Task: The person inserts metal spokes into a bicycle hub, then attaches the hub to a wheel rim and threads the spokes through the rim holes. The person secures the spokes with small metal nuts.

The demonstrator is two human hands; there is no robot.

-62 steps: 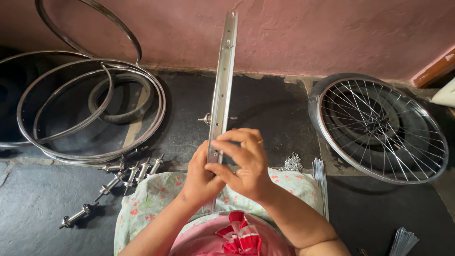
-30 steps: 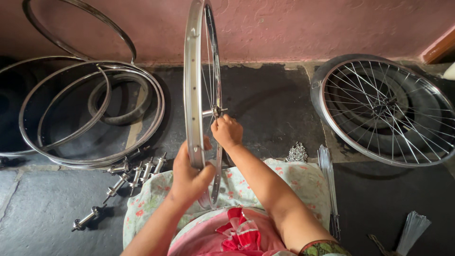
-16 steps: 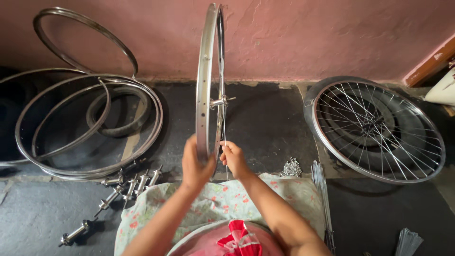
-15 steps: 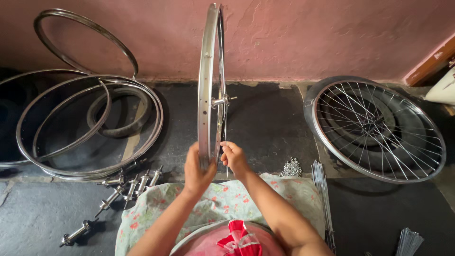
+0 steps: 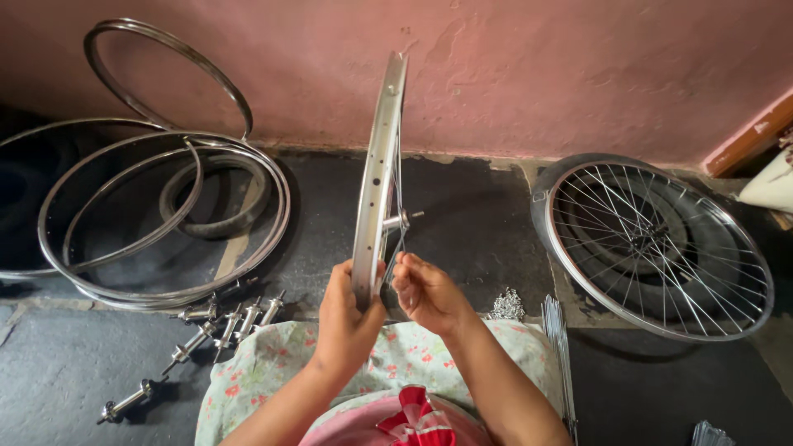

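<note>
1. Head view: a seated person holds a partly spoked wheel (image 5: 376, 182) upright on edge over a floral-cloth lap (image 5: 413, 355), its top leaning toward the pink wall (image 5: 578, 74).
2. The left hand (image 5: 347, 318) wraps the lower rim, its grip closed firmly round the metal.
3. The right hand (image 5: 425, 293) sits just beside the rim below the hub (image 5: 396, 220), fingers drawn together at the spokes. Whether they pinch one cannot be told.
4. The work in hand looks like fitting or setting spokes at the rim's lower edge. Going on likely calls for keeping the rim steady while the fingers work.
5. A second ago the right hand was up at the hub. It now sits low by the rim, and the left hand has closed round the rim's edge.
6. On the floor (image 5: 462, 198), bare rims (image 5: 165, 223) lie at left, loose axles (image 5: 219, 318) near the knee, a finished wheel (image 5: 652, 248) at right, and spare spokes (image 5: 557, 347) beside it.
</note>
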